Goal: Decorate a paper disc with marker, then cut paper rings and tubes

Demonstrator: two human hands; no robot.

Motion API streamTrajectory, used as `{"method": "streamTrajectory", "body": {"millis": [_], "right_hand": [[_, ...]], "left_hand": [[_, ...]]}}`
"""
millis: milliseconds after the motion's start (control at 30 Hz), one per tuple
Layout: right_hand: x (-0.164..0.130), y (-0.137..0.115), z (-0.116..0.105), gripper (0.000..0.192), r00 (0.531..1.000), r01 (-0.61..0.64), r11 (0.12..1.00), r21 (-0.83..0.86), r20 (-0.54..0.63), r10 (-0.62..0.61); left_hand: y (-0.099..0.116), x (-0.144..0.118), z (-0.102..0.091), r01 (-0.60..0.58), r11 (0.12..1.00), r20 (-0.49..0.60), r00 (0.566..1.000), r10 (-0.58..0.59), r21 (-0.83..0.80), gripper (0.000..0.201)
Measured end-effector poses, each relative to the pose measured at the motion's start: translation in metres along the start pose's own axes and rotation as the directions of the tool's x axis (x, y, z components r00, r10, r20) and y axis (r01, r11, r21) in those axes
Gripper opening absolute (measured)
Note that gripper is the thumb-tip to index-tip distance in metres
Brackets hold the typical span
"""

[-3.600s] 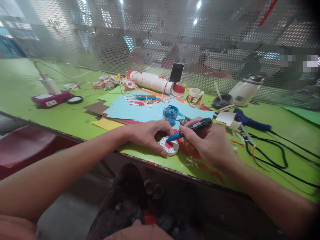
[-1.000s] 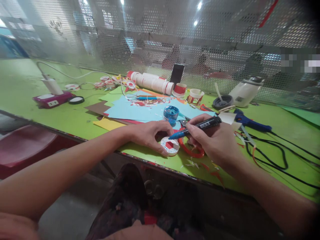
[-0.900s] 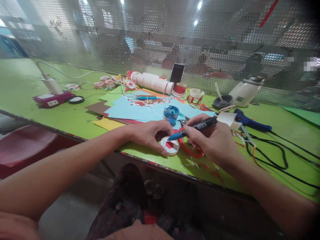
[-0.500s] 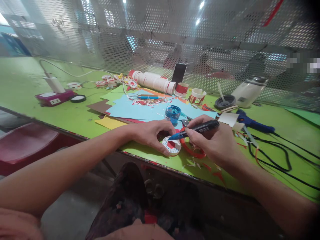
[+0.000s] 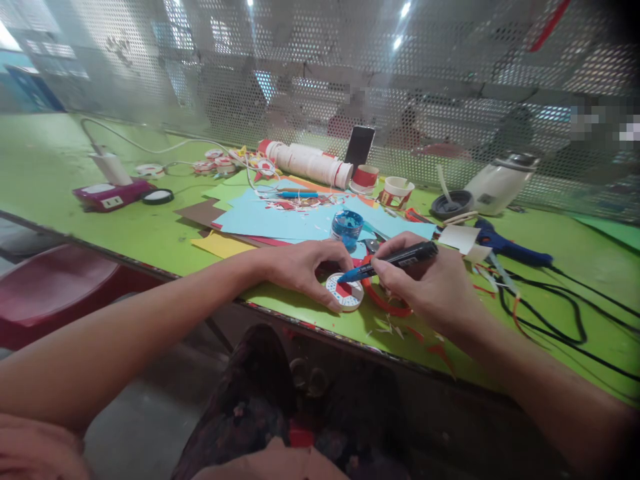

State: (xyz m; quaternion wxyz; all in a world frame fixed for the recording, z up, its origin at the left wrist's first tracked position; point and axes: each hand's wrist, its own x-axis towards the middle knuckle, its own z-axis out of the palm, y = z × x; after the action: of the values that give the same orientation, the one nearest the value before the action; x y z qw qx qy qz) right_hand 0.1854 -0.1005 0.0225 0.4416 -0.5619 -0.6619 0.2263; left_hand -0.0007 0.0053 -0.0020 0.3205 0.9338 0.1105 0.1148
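Fingers (image 5: 393, 273) of the right hand (image 5: 427, 280) pinching a black-and-blue plastic marker (image 5: 410, 257), tip right at the round white red-centred disc (image 5: 345, 292) on the green counter (image 5: 150, 243), left hand (image 5: 303, 268) gripping that disc, likely light and stiff, best held by its rim!

L grip (image 5: 306, 270) in C-curve, R grip (image 5: 425, 279) in writing pinch, L f'arm (image 5: 165, 310) & R f'arm (image 5: 523, 363) bare, angled inwd

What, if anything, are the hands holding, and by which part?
The right hand grips the marker by its black barrel, near the blue front. The left hand holds the white disc by its rim, on the left side.
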Motion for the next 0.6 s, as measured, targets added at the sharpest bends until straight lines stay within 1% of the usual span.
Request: {"method": "streamTrajectory", "body": {"millis": [233, 367, 600], "right_hand": [[0.0001, 0.0004, 0.0014, 0.009, 1.000, -0.018, 0.999, 0.035, -0.017, 0.018], [0.0013, 0.0020, 0.0034, 0.012, 0.999, -0.032, 0.999, 0.026, -0.039, 0.033], [0.0004, 0.0046, 0.0042, 0.018, 0.999, -0.025, 0.999, 0.045, -0.043, 0.027]], "left_hand": [[-0.0005, 0.0005, -0.0003, 0.018, 0.999, -0.010, 1.000, -0.019, -0.026, 0.048], [-0.0020, 0.0009, 0.0002, 0.021, 0.999, -0.014, 1.000, -0.022, -0.036, 0.048], [-0.0009, 0.0007, 0.0001, 0.022, 1.000, -0.014, 1.000, -0.022, -0.020, 0.047]]}}
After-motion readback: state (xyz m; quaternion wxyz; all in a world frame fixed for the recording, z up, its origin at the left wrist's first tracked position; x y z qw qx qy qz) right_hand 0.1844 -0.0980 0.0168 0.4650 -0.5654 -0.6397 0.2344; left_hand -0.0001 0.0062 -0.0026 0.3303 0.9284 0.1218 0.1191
